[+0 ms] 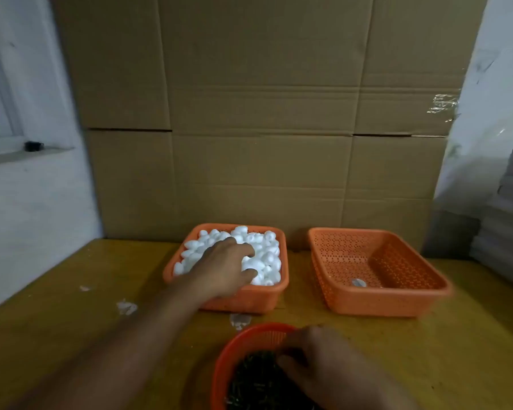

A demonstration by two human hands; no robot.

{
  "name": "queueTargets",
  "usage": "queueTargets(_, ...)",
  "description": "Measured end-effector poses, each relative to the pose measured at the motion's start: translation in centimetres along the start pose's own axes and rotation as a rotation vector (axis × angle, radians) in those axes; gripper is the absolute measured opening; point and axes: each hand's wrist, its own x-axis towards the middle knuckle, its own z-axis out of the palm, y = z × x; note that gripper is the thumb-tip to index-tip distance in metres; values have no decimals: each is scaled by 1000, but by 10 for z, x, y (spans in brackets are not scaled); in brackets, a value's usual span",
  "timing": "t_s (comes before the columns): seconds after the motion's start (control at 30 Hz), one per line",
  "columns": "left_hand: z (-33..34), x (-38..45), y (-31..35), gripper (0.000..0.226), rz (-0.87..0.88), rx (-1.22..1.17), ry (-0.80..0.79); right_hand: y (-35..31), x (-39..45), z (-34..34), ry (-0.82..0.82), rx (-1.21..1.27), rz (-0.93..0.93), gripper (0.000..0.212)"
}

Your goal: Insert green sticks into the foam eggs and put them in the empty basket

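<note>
Fingers [251, 254] of the left hand [222, 269] are curling around a foam egg [253, 265] in the full basket [243, 300] at centre frame; the right hand [323, 368] is reaching into the round basket [234, 347] of green sticks [255, 377] at the bottom, its grip unclear. The empty basket [382, 303] is waiting at right. Judging by this, the pick-up step is in hand; next, egg and stick need bringing together.

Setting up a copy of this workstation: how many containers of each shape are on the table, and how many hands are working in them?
Rectangular orange baskets: 2, the egg basket and the empty basket
Round orange basket of green sticks: 1
Hands: 2, left hand and right hand
Total: 5
</note>
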Motion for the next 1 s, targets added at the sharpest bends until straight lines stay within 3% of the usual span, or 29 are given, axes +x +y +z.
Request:
queueTargets(0.13, 4, 9, 3, 39, 2, 91, -77, 9, 10, 12, -46, -167, 135, 28)
queueTargets(0.3, 8, 17, 4, 28, 30, 146, -88, 31, 20, 18, 6, -186, 165, 22)
queueTargets(0.47, 8, 19, 5, 40, 4, 125, -141, 51, 25, 21, 100, -175, 203, 20)
queueTargets(0.73, 2, 25, -2, 44, -19, 68, -238, 64, 23, 19, 141, -30, 91, 24)
queueTargets(1.0, 9, 30, -12, 20, 16, -30, -148, 65, 20, 20, 161, -114, 47, 31)
